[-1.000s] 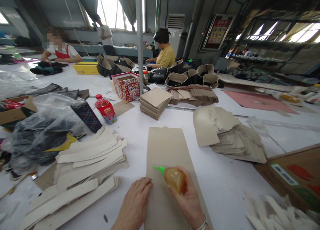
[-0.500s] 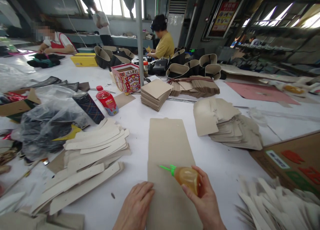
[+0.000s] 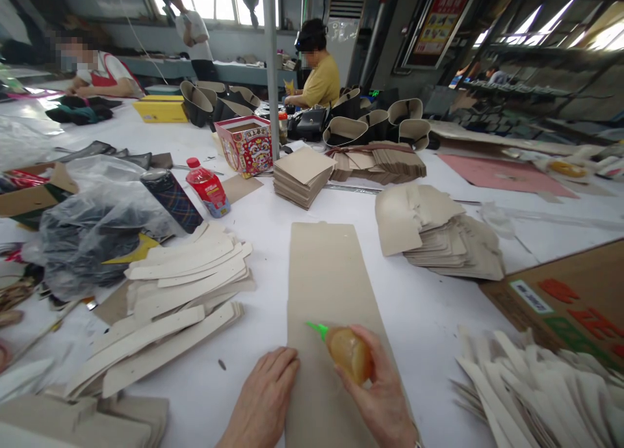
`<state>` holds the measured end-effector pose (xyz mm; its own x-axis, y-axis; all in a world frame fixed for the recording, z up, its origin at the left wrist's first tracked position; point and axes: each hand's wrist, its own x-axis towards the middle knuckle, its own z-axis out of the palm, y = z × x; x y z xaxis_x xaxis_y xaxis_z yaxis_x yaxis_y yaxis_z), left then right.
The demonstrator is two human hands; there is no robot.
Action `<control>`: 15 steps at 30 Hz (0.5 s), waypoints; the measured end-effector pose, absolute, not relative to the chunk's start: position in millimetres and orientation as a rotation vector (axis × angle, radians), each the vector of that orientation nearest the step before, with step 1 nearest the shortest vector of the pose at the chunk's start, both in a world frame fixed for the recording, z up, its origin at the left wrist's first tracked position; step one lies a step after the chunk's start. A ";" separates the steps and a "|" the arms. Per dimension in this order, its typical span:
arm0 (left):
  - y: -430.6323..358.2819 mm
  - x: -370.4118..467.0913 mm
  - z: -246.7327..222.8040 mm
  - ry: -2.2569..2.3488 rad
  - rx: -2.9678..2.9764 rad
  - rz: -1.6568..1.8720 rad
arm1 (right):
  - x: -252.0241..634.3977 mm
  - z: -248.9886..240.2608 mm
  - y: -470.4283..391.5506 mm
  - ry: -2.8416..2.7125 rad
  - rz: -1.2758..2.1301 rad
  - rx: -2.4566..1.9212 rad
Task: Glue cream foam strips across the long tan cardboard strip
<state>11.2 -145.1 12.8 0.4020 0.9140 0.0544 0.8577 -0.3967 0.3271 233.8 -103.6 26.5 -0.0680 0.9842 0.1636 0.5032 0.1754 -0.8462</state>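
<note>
A long grey-beige board (image 3: 326, 266) lies lengthwise on the white table in front of me. My right hand (image 3: 377, 386) is wrapped round a squeeze bottle (image 3: 350, 355) of amber liquid, tilted over the board. Its green nozzle (image 3: 316, 329) points left, close to the board's surface; whether the tip touches cannot be made out. My left hand (image 3: 268, 393) lies flat at the board's left edge, fingers together and extended, holding nothing.
Pale strips (image 3: 185, 305) lie left, and more strips (image 3: 526, 389) lower right beside a cardboard box (image 3: 565, 305). Stacked pieces (image 3: 439, 233) stand right, a square stack (image 3: 302, 175) ahead. A red bottle (image 3: 208, 189) stands near a pole (image 3: 272, 64). People sit and stand beyond.
My right hand and the squeeze bottle have moved slightly left over the board. The nozzle tip has shifted a little left. My left hand remains at the board's edge.
</note>
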 end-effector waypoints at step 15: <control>-152.7 10.8 13.8 1.572 2.531 0.481 | 212.9 41.4 -101.7 -0.651 1.376 -1.320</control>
<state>10.8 -152.7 13.8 0.4086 0.8901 0.2022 0.8508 -0.4516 0.2687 212.9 -101.7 41.4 0.1842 0.9195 -0.3473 -0.3140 -0.2798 -0.9072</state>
